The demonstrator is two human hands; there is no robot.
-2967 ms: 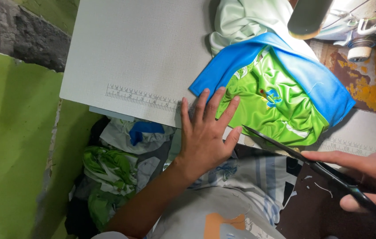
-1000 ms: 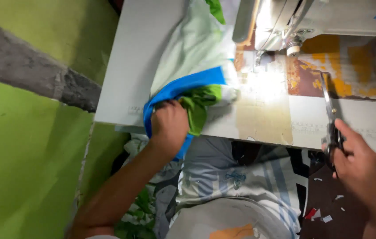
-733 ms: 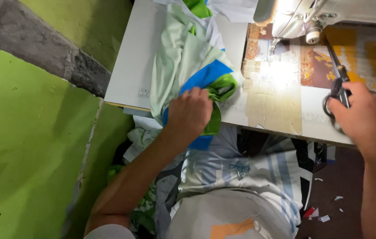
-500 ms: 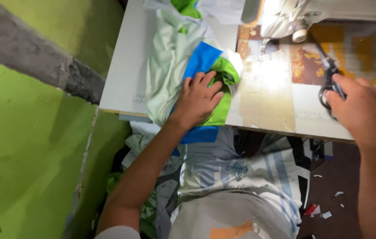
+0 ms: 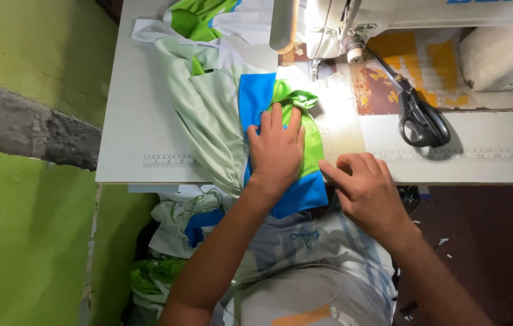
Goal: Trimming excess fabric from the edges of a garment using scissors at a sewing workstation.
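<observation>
No packages, signs or screens show (only blue lettering on the sewing machine).

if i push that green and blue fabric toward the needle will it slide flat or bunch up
Probably bunches: the green and blue fabric is already puckered ahead of the left hand. It looks shiny, so likely slippery on the table. Its edge droops over the front, so it is floppy.

Black-handled scissors lie shut on the white table, just right of the lit needle area. The sewing machine spans the top edge. Below the table's left corner, a heap of green and white cloth.
</observation>
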